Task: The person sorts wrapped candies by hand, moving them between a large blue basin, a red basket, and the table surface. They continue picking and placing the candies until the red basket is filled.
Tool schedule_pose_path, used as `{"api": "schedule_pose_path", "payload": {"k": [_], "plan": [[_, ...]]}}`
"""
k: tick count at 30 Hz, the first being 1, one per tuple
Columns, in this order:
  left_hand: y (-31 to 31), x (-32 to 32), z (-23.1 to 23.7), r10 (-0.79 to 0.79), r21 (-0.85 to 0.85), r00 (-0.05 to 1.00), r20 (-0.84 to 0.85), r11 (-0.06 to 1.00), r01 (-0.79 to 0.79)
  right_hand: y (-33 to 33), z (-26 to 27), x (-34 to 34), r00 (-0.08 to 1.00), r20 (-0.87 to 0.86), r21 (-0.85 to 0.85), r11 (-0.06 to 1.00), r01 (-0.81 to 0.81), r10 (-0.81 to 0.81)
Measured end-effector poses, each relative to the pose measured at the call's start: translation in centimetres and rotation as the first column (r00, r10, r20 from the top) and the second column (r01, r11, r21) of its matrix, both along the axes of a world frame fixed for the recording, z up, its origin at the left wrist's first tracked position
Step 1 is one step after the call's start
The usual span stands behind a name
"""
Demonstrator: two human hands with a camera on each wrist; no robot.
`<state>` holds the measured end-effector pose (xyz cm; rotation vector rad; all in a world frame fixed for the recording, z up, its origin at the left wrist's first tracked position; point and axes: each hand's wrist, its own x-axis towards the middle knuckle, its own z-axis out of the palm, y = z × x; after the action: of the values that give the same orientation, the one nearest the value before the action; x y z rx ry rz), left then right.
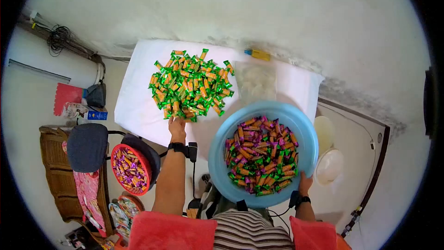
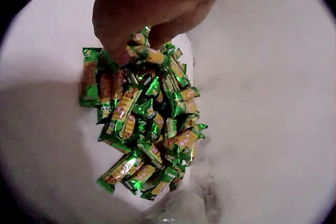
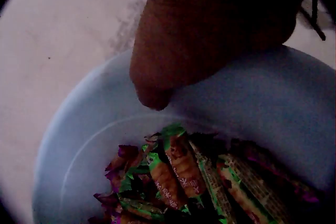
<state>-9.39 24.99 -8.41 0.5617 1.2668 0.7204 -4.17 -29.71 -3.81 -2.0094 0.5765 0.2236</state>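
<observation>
A heap of green-and-orange wrapped snacks lies on the white-covered table. At its near edge is the left hand; in the left wrist view that hand has its thumb and fingers bent down around a packet on the heap. A blue basin holds purple wrapped snacks with green ones toward its near side. The right hand grips the basin's right rim, its thumb over the inside wall in the right wrist view.
Behind the basin lies a clear plastic bag, with a yellow bottle by the wall. A red basket of purple packets rests on a chair at left. Pale round tubs stand right of the basin.
</observation>
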Motion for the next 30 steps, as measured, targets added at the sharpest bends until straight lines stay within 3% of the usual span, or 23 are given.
{"api": "schedule_pose_path", "payload": {"k": [1, 3, 4, 5, 6, 8, 9, 11, 13, 15, 16, 18, 19, 21, 25, 27, 28, 30], "plan": [[-0.2, 0.1, -0.2, 0.005, -0.046, 0.997, -0.080, 0.999, -0.008, 0.0, 0.0, 0.1, 0.999, 0.024, 0.031, 0.999, -0.033, 0.032], [-0.8, -0.6, -0.9, -0.072, -0.040, 0.995, -0.067, 0.997, 0.069, 0.0, 0.3, 0.2, 0.999, 0.037, 0.054, 0.998, -0.038, 0.036], [-2.4, -0.7, -0.1, -0.119, 0.066, 0.987, -0.106, 0.990, 0.127, -0.2, 0.4, 0.1, 1.000, 0.023, 0.044, 0.999, -0.011, 0.010], [-4.2, -0.5, 1.7, -0.162, 0.171, 0.977, -0.142, 0.968, 0.185, -1.0, -1.1, 0.1, 0.999, -0.038, -0.123, 0.992, -0.008, 0.003], [-6.1, -0.4, 3.4, -0.224, 0.264, 0.949, -0.223, 0.923, 0.280, -1.8, -2.1, -0.2, 0.998, -0.055, -0.140, 0.990, -0.008, 0.001], [-10.1, 0.1, 6.2, -0.310, 0.449, 0.883, -0.351, 0.772, 0.450, -1.8, -1.8, -0.2, 1.000, -0.031, -0.029, 1.000, -0.002, 0.001], [-12.2, 0.0, 6.5, -0.322, 0.446, 0.879, -0.351, 0.768, 0.459, -1.7, -1.5, -0.1, 0.999, -0.033, -0.032, 0.999, 0.009, -0.011], [-16.0, -0.6, 7.0, -0.569, 0.631, 0.653, -0.500, 0.276, 0.724, -1.4, -1.3, -0.2, 0.999, -0.044, 0.001, 1.000, -0.010, 0.010], [-19.9, -0.3, 7.1, -0.706, 0.476, 0.354, -0.613, 0.028, 0.879, -1.5, -1.5, -0.3, 1.000, -0.019, 0.003, 1.000, -0.004, 0.004], [-22.7, -0.6, 7.0, -0.674, 0.294, 0.026, -0.739, -0.287, 0.912, -1.7, -1.7, -0.3, 1.000, -0.021, 0.067, 0.998, -0.002, 0.004], [-23.9, -0.8, 7.0, -0.672, 0.294, 0.021, -0.740, -0.295, 0.909, -1.7, -1.7, -0.3, 1.000, -0.020, 0.069, 0.998, 0.006, -0.005], [-25.8, -1.3, 6.8, -0.313, -0.087, -0.351, -0.882, -0.626, 0.775, -1.8, -1.8, -0.4, 1.000, 0.028, 0.111, 0.994, -0.009, 0.006], [-26.3, -1.9, 5.8, -0.306, -0.090, -0.353, -0.884, -0.629, 0.772, -2.0, -2.0, -0.4, 1.000, 0.029, 0.116, 0.993, -0.004, 0.001], [-27.1, -2.7, 3.5, -0.005, -0.237, -0.357, -0.934, -0.740, 0.630, -2.2, -2.6, -0.6, 1.000, 0.013, 0.170, 0.985, -0.010, 0.008], [-27.3, -2.3, 3.0, 0.030, -0.250, -0.352, -0.936, -0.760, 0.600, -2.2, -2.8, -0.7, 1.000, 0.011, 0.198, 0.980, -0.017, 0.015], [-26.8, -1.4, 4.1, -0.037, -0.292, -0.449, -0.893, -0.713, 0.638, -1.9, -2.3, -0.4, 1.000, 0.007, 0.115, 0.993, -0.017, 0.016], [-26.4, -1.5, 4.5, -0.032, -0.295, -0.446, -0.894, -0.708, 0.642, -1.9, -2.4, -0.3, 1.000, 0.010, 0.122, 0.992, -0.021, 0.020], [-25.2, -1.7, 5.3, -0.358, -0.111, -0.371, -0.857, -0.574, 0.811, -2.1, -2.5, -0.2, 0.997, -0.053, 0.007, 0.998, -0.056, 0.056]]}}
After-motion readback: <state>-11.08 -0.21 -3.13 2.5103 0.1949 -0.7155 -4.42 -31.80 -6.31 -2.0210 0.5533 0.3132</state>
